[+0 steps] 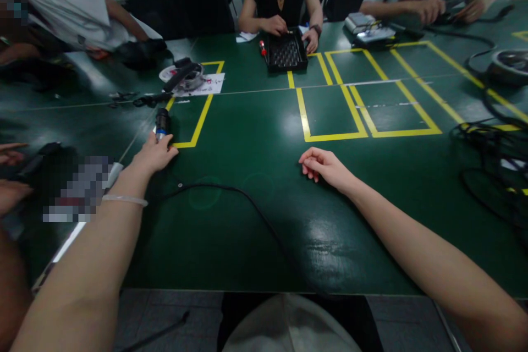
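Left hand at the black cylinder, right hand curled with nothing visible in it

The left hand (155, 154) has its fingers at the near end of a short black cylinder with blue and silver bands (162, 116), just beside the near-left corner of the yellow tape outline (202, 121) on the glossy green table (247, 126). Whether the fingers are clamped on it or only touching, I cannot tell.

To the right of that outline, well apart, the right hand (324, 165) is loosely curled; whether thumb and fingers meet is unclear. A thin black cable (225, 187) runs nearer the wearer than the outline; any link to the cylinder is hidden.

The cylinder looks stiff and fairly light, perhaps smooth enough to slip or roll. Its banded middle seems the best hold, thumb opposite fingers.
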The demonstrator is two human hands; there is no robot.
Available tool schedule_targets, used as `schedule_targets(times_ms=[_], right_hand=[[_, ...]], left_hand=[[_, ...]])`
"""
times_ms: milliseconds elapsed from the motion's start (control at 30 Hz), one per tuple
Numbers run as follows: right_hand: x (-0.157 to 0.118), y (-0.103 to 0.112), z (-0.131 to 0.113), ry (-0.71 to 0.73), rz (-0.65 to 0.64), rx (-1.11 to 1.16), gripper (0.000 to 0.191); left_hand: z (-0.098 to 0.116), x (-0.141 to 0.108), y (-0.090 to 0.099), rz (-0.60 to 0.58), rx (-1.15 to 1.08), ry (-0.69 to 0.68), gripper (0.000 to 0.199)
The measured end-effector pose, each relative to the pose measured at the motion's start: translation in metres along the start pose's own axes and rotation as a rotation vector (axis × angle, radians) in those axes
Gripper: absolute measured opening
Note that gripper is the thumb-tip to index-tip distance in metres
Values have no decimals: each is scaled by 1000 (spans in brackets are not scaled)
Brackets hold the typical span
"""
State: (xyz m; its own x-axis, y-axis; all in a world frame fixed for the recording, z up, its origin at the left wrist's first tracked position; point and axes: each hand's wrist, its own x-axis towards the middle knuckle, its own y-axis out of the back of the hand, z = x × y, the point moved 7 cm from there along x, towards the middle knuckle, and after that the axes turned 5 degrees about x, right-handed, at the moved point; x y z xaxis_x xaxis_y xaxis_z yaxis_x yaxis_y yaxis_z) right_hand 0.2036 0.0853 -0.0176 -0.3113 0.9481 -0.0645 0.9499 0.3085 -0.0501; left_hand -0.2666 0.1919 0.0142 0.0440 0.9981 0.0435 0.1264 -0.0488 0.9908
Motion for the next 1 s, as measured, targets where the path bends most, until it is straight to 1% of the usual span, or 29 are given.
schedule_targets(times_ms=[100,133,267,367,433,500,567,667,767,833,900,1000], right_hand=[[0,0,0,3,-4,-2,14],[0,0,0,4,-3,-2,14],[0,0,0,0,-5,-10,14],[0,-1,0,-8,-5,-21,13],[0,-2,1,-12,-1,-26,13],[0,-2,1,-12,2,-29,12],[0,-2,1,-8,3,-26,12],[0,-3,1,-1,3,-15,13],[0,-3,1,3,5,-15,14],[1,-4,1,14,9,-25,15],[2,-5,-1,45,24,-59,15],[-1,-8,-11,144,68,-193,13]], left_hand=[[0,-9,-6,-71,31,141,63],[2,-12,-5,-82,39,169,64],[8,-20,-1,-131,47,237,76],[8,-22,2,-162,44,271,81],[10,-24,6,-164,61,277,81],[14,-26,9,-159,85,258,74],[22,-28,13,-149,97,227,67],[36,-35,16,-135,91,202,63],[58,-45,17,-125,81,180,64],[80,-56,19,-104,76,148,64],[109,-69,25,-65,73,85,64],[159,-91,36,-16,71,-32,64]])
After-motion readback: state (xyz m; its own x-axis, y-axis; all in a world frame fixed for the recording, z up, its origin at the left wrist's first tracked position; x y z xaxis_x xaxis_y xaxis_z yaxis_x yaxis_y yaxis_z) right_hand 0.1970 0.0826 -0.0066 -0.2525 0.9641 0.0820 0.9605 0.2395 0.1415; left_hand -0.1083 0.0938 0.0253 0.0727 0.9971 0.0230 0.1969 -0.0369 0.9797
